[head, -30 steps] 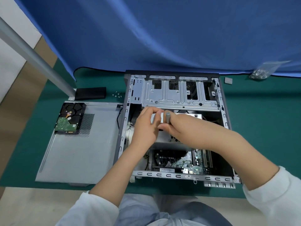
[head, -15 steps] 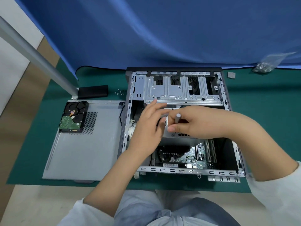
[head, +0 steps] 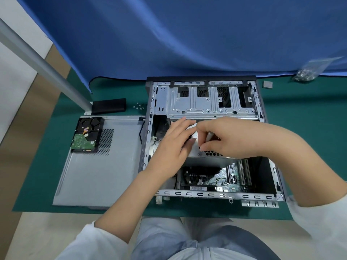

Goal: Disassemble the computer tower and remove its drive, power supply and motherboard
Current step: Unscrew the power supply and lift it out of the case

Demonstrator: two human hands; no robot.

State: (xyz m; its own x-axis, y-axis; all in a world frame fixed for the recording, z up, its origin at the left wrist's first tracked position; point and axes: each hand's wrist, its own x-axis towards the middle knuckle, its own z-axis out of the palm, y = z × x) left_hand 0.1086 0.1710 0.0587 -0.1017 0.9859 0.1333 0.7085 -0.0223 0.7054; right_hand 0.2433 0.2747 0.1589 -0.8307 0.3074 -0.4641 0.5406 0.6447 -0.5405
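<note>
I'm on the power supply [head: 206,156], which sits mid-case in the computer tower [head: 206,102]; drive [head: 86,135] is already out, lying on the side panel [head: 97,175] at left, and the motherboard [head: 223,180] is seated low in the case. My right hand [head: 231,137] is closed around a grey screwdriver [head: 208,136]; my left hand [head: 174,145] lies open, fingers flat on the supply, gripping nothing. I'd keep the tip square and steady the box. Loose screws [head: 139,106] lie near the black block [head: 109,106]; my hands hide the screw head
</note>
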